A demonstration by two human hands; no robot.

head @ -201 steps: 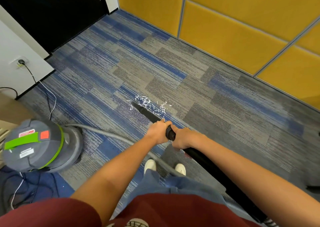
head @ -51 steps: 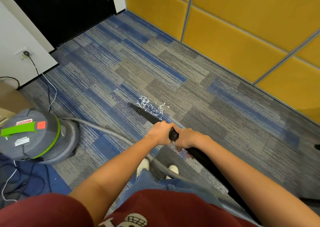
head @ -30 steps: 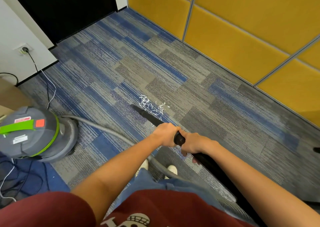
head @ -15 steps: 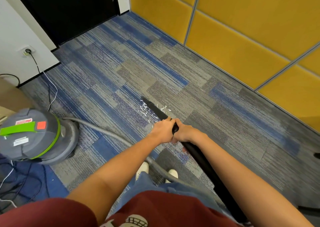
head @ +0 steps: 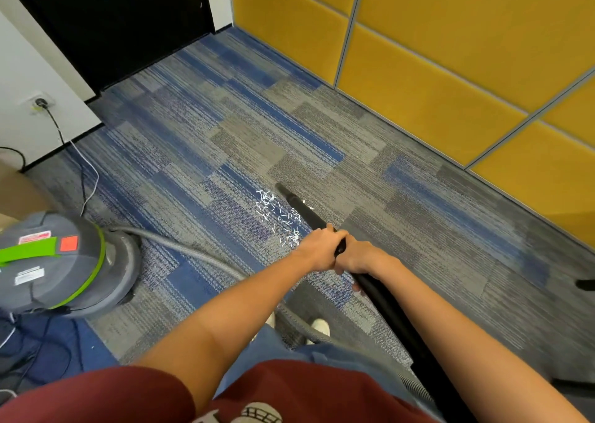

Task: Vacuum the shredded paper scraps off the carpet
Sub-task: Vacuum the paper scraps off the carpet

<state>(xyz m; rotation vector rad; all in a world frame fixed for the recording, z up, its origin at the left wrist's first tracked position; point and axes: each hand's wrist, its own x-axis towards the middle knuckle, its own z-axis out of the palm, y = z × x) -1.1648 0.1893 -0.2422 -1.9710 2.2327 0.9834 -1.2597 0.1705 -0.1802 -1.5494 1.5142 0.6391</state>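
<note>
Head view, the only one. At frame centre, gripping the black wand (head: 375, 297) with both hands: left hand (head: 317, 249) curled round it in front, right hand (head: 360, 257) wrapped round it just behind, touching the left. Running up and left from there to the nozzle (head: 285, 192), tip down near the carpet (head: 418, 229) at the upper right edge of the scraps (head: 277, 213). Scattered white, just above and left of the left hand, lying beside the wand rather than under its mouth. At the left edge, the grey and green canister (head: 54, 261), with the hose (head: 193, 252) curving across the lower middle towards the feet.

Judged as mid-pickup, with most scraps left to take. To do it well: swing the tip left over the patch, then draw back slowly through it, mouth low and close to the pile, passes overlapping. Avoid fast jabs, likely to scatter such light paper. Mind the hose near the feet, and avoid tugging the canister.
</note>
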